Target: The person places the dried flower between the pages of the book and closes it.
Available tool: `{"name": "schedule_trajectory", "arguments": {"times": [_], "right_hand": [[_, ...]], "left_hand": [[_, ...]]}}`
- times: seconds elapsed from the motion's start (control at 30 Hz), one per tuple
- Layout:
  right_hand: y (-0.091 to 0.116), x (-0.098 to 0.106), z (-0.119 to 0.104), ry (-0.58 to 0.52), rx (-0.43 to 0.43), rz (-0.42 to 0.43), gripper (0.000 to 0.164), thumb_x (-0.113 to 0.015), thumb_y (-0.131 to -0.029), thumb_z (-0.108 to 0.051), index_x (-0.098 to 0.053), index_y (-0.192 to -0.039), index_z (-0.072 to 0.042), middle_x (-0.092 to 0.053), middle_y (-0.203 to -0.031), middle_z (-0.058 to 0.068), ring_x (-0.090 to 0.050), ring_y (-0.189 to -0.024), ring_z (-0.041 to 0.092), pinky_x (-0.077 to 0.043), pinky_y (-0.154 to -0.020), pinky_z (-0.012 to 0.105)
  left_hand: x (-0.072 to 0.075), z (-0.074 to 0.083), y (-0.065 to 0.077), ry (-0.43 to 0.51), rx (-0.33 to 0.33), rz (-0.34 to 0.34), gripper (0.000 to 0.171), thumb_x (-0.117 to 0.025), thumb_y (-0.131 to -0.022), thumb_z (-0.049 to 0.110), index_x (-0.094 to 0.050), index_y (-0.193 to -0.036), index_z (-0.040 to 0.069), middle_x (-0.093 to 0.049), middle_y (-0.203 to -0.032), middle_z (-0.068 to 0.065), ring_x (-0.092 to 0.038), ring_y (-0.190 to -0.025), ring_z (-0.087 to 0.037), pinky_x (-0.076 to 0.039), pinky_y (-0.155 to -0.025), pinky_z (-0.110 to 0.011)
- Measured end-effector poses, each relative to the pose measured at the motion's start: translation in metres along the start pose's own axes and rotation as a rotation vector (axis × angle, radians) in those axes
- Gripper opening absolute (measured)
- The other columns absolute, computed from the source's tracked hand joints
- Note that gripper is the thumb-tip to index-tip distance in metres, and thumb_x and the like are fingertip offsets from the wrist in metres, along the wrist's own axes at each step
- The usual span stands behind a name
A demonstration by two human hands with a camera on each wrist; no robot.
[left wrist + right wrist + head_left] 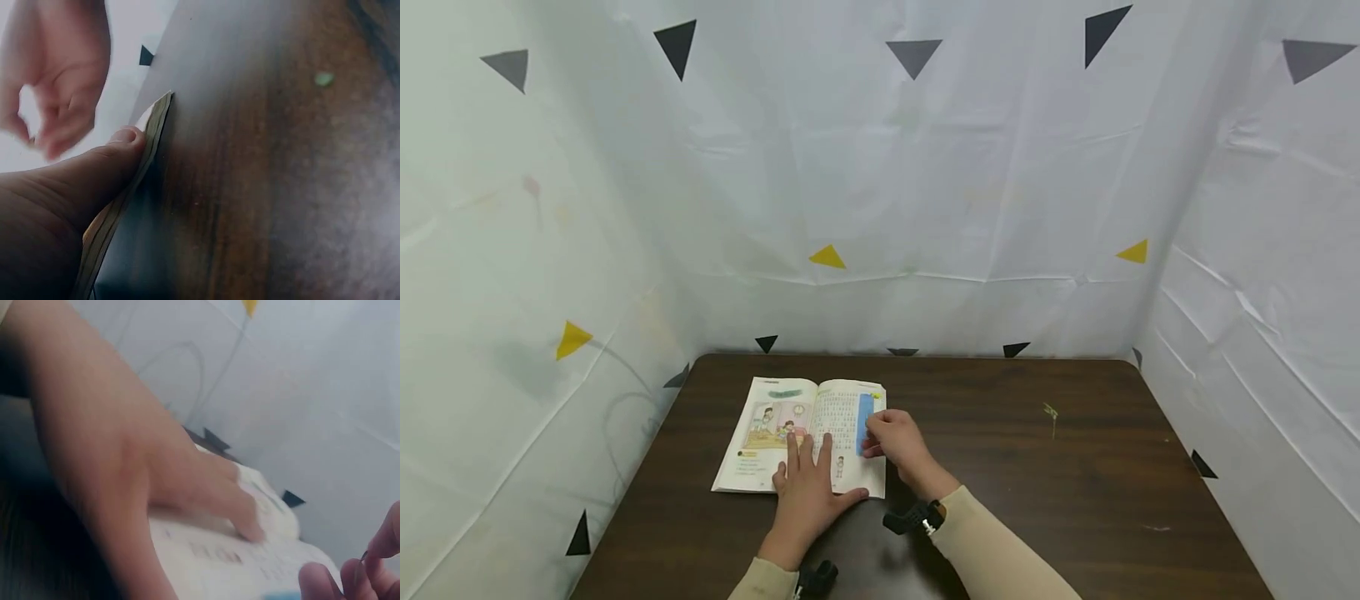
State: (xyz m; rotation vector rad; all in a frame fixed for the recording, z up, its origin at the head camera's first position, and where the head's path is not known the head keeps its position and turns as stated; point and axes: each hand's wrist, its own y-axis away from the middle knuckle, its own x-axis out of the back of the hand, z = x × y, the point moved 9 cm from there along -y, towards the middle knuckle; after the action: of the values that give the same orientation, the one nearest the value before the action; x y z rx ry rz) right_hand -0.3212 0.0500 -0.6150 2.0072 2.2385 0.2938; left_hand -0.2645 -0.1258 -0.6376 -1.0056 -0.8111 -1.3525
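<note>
- So the book (pixel 831 412) is lying opened out, face up, on the left half of the table (pixel 985 467), fairly near the person.
- Left hand (pixel 808 492): fingers spread and fairly straight, resting over the lower middle of the book near the gutter. The thumb (pixel 125 140) is out at the bottom edge of the pages. Its grip isn't wrapped around anything, looks more like a flat hold-down.
- Right hand (pixel 897 437): it's over the outer part of the right page, by the blue strip (pixel 866 412). The grip is curled in, thumb up against the fingers, and the right wrist view shows a thin dark sliver (pixel 364 555) pinched there. Can't tell what it is, too little pokes out.
- Handling, my guess: the paperback is light and bendy, pages soft and easy to crease, likely to spring up without a flat palm near the gutter. I'd grab single pages by the outer edge.
- The sprig (pixel 1050 412) on the right side of the table looks super light and fragile, so pinch it gently by the stem, not the leafy end.
- The pinched sliver probably wants fingertips only too, with barely any squeeze.
</note>
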Motion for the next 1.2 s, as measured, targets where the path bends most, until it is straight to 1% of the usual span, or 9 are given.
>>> {"name": "schedule_trajectory", "arguments": {"times": [0.27, 0.37, 0.47, 0.6, 0.73, 0.87, 1.03, 1.1, 1.2], "right_hand": [[-0.017, -0.042, -0.005, -0.008, 0.026, 0.021, 0.027, -0.064, -0.101, -0.014, -0.074, -0.109, 0.01, -0.077, -0.096, 0.019, -0.08, -0.086, 0.031, -0.066, -0.083, 0.041], [-0.021, -0.053, -0.006, 0.026, 0.027, 0.025, 0.028, -0.064, -0.102, -0.017, -0.074, -0.104, 0.009, -0.074, -0.088, 0.014, -0.075, -0.081, 0.025, -0.062, -0.076, 0.035], [-0.024, -0.061, -0.008, 0.068, 0.015, 0.038, 0.03, -0.065, -0.102, -0.02, -0.072, -0.088, 0.005, -0.066, -0.075, 0.008, -0.063, -0.068, 0.017, -0.052, -0.063, 0.028], [-0.028, -0.069, -0.013, 0.109, 0.0, 0.053, 0.038, -0.063, -0.104, -0.023, -0.061, -0.068, -0.009, -0.053, -0.059, -0.003, -0.045, -0.054, 0.012, -0.039, -0.052, 0.026], [-0.03, -0.071, -0.017, 0.152, -0.01, 0.074, 0.043, -0.063, -0.104, -0.024, -0.057, -0.063, -0.013, -0.046, -0.055, -0.007, -0.041, -0.054, 0.012, -0.035, -0.051, 0.027], [-0.031, -0.069, -0.016, 0.169, -0.023, 0.04, 0.035, -0.062, -0.108, -0.02, -0.071, -0.079, -0.002, -0.057, -0.067, -0.002, -0.045, -0.059, 0.011, -0.039, -0.054, 0.026], [-0.032, -0.065, -0.012, 0.156, -0.015, -0.06, 0.026, -0.059, -0.111, -0.012, -0.078, -0.12, 0.005, -0.077, -0.11, 0.017, -0.068, -0.082, 0.018, -0.053, -0.069, 0.029], [-0.032, -0.063, -0.009, 0.135, -0.011, -0.092, 0.026, -0.059, -0.111, -0.008, -0.076, -0.126, 0.005, -0.077, -0.12, 0.022, -0.073, -0.093, 0.023, -0.057, -0.076, 0.032], [-0.03, -0.057, -0.005, 0.139, 0.023, -0.097, 0.024, -0.061, -0.109, -0.006, -0.075, -0.126, 0.004, -0.076, -0.116, 0.022, -0.071, -0.091, 0.024, -0.055, -0.075, 0.031]], "left_hand": [[-0.007, -0.005, 0.002, 0.019, -0.009, -0.009, 0.122, -0.079, -0.078, 0.084, -0.038, -0.17, 0.016, -0.028, -0.177, -0.027, -0.008, -0.169, -0.05, -0.028, -0.117, -0.081], [-0.008, -0.006, 0.003, 0.029, -0.005, -0.021, 0.119, -0.08, -0.081, 0.08, -0.037, -0.171, 0.016, -0.025, -0.178, -0.026, -0.004, -0.17, -0.049, -0.025, -0.119, -0.081], [-0.006, -0.005, 0.004, 0.029, -0.022, -0.014, 0.113, -0.089, -0.082, 0.064, -0.038, -0.17, 0.014, -0.027, -0.176, -0.028, -0.004, -0.169, -0.05, -0.025, -0.118, -0.081], [-0.005, -0.004, 0.006, 0.001, -0.053, -0.004, 0.12, -0.102, -0.07, 0.035, -0.04, -0.169, 0.011, -0.029, -0.173, -0.031, -0.006, -0.168, -0.052, -0.027, -0.116, -0.08], [-0.007, -0.003, 0.005, -0.012, -0.06, -0.017, 0.123, -0.103, -0.068, 0.033, -0.038, -0.17, 0.011, -0.028, -0.174, -0.03, -0.005, -0.169, -0.051, -0.028, -0.116, -0.079], [-0.009, -0.002, 0.002, 0.018, -0.05, -0.023, 0.115, -0.098, -0.073, 0.039, -0.04, -0.169, 0.011, -0.026, -0.175, -0.029, -0.003, -0.169, -0.05, -0.025, -0.118, -0.079], [-0.011, 0.0, 0.0, 0.02, -0.034, -0.018, 0.114, -0.096, -0.076, 0.049, -0.04, -0.17, 0.015, -0.026, -0.176, -0.027, -0.002, -0.17, -0.048, -0.026, -0.118, -0.078], [-0.011, 0.0, 0.001, 0.021, -0.029, -0.014, 0.114, -0.095, -0.076, 0.053, -0.041, -0.169, 0.015, -0.028, -0.176, -0.026, -0.003, -0.17, -0.048, -0.027, -0.117, -0.079], [-0.011, 0.001, 0.002, 0.025, -0.024, -0.01, 0.114, -0.092, -0.078, 0.061, -0.041, -0.169, 0.015, -0.029, -0.175, -0.026, -0.005, -0.169, -0.049, -0.027, -0.117, -0.079]]}}
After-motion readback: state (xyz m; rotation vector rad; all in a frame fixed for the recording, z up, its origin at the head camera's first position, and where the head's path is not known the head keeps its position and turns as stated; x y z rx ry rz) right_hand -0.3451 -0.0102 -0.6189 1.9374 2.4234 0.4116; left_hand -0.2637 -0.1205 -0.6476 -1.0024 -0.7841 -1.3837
